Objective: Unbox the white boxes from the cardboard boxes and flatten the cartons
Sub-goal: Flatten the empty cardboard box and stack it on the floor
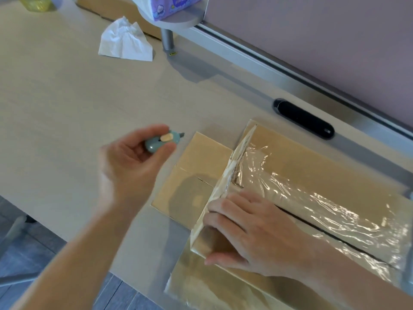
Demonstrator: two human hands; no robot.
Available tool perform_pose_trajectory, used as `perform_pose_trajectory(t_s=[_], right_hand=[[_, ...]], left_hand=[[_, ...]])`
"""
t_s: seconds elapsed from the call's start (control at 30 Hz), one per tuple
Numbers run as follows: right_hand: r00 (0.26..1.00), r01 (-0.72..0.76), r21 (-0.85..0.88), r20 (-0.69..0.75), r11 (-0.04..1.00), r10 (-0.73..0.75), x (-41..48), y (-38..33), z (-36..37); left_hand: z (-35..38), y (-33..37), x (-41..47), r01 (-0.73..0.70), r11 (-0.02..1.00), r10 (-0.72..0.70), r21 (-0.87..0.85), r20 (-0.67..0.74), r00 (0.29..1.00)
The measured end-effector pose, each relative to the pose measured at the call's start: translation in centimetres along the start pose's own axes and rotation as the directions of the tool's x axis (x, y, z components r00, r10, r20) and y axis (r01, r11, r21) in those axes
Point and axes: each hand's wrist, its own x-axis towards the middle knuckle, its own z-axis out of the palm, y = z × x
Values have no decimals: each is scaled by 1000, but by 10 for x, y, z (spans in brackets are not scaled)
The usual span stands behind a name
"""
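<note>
Cardboard carton (312, 166) sits at 4 o'clock on the tabletop (67, 97), closed, with its top seam under shiny clear tape (290, 186). Its long axis runs 10 to 4 o'clock. Flattened cardboard (201, 157) lies under its 9 o'clock end. Right hand (252, 229) lies on the carton's near end, fingers fairly straight on top, tips at the end edge, thumb on the side wall, steadying it. Left hand (127, 162) is off the box at 9 o'clock, fingers pinching a small teal box cutter (162, 140), blade tip aimed at 3 o'clock toward the carton. No white box visible yet. Likely next step is slitting the tape: the left hand is the cutting hand, and the seam lies at 4 o'clock from the blade.
</note>
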Motion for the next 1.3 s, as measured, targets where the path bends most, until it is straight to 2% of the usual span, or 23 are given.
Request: perform_pose_trajectory(t_s=[0.07,0.17,0.37,0.47,0.6,0.7,0.77,0.83,0.97,1.03,1.1,1.3], right_hand=[[1000,-14,4,-7,1000,14,-3,2,0],[999,-32,0,-28,999,32,-2,4,-2],[999,-20,6,-36,1000,20,-1,4,-2],[999,-20,6,-31,1000,20,-1,4,-2],[999,-20,8,-38,1000,20,-2,4,-2],[999,-23,17,-38,1000,23,-2,4,-1],[999,-19,17,-32,1000,20,-2,4,-1],[1000,-18,16,-25,1000,18,-3,5,0],[999,-16,25,-44,1000,17,-3,4,0],[998,-16,26,-55,1000,17,-2,5,0],[999,-14,25,-51,1000,15,-2,5,-1],[999,-15,32,-39,999,17,-2,6,-1]], left_hand=[[-7,2,5,-33,999,30,18,139,990],[-10,-5,-18,-24,999,15,21,374,927],[-1,-10,-29,-83,993,25,80,551,834],[2,-11,-27,-92,991,24,96,556,831],[10,-12,-31,-70,993,13,92,510,860],[16,-8,-33,121,983,-170,137,445,879],[18,-2,-29,250,945,-321,210,452,832],[17,3,-22,291,915,-397,278,502,768],[15,11,-11,358,878,-477,317,629,614],[17,12,-9,342,882,-470,324,664,582],[21,11,-6,325,886,-464,331,650,602],[32,7,-13,398,871,-490,289,567,662]])
